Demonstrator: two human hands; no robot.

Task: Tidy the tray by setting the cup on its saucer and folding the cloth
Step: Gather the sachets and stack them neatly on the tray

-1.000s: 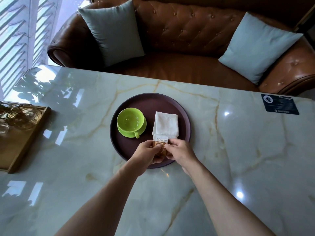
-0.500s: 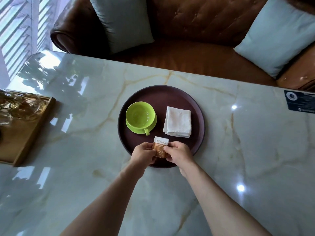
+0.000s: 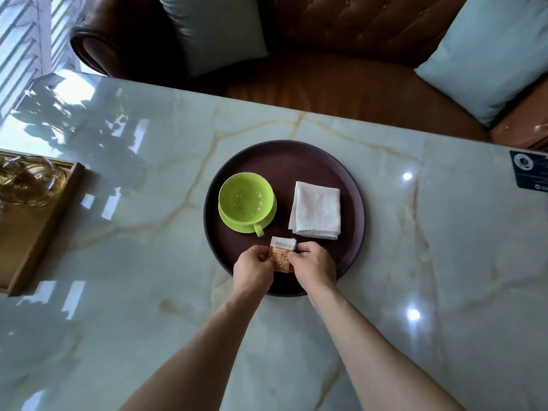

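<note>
Two hands, the left hand [image 3: 254, 266] and the right hand [image 3: 313, 266], pinch one small sachet [image 3: 282, 254] by its sides at the near edge of the round tray [image 3: 353, 221], with the green cup [image 3: 245, 200] on its saucer [image 3: 268, 216] just beyond and the folded white cloth [image 3: 315, 209] nearer the right hand.

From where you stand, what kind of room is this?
Probably a lounge or cafe seating area: a brown leather sofa with pale cushions sits behind a polished marble table, and a round tray holds a green cup.
</note>
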